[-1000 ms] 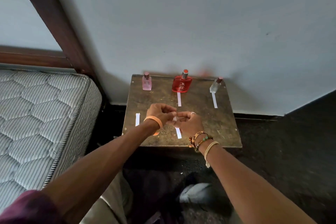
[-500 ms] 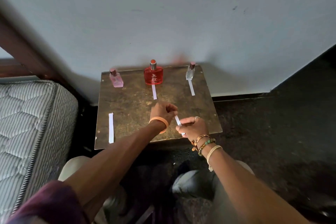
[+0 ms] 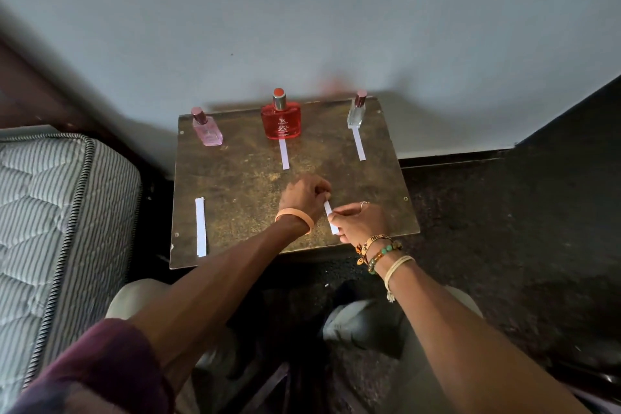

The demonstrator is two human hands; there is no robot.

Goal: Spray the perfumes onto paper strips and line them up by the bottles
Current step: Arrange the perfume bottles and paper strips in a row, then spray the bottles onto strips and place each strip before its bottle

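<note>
Here, left hand (image 3: pixel 304 196) and right hand (image 3: pixel 362 222) pinch one paper strip (image 3: pixel 328 210).

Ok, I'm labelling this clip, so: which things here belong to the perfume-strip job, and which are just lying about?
Job: pink bottle, red bottle, clear bottle, red bottle's strip, clear bottle's strip, held strip pinched by left hand and right hand, spare strip, table.
Lying about: mattress, wall.

1 head view, looking steeply down, near table (image 3: pixel 235 185).
</note>
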